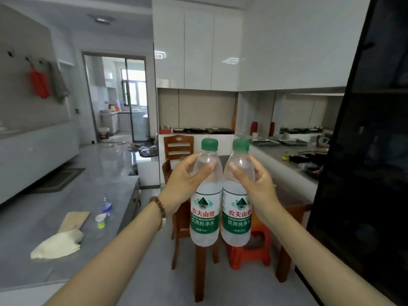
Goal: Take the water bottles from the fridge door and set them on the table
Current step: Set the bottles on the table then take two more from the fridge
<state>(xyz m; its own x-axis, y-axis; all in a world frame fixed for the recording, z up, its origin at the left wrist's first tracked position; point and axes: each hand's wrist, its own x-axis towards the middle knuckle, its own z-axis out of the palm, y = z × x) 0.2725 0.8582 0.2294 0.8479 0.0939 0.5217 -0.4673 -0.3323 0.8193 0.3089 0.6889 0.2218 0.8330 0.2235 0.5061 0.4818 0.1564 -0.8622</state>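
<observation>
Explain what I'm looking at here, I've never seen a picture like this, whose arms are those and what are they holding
This is one picture from a wide-angle camera worn on a person's head, looking forward and down, so the arms are the wearer's own. There is no machine. The left hand grips one water bottle and the right hand grips a second water bottle; both are upright, side by side, with green caps. Behind them stand a wooden table and a wooden chair. The dark panel on the right may be the fridge.
</observation>
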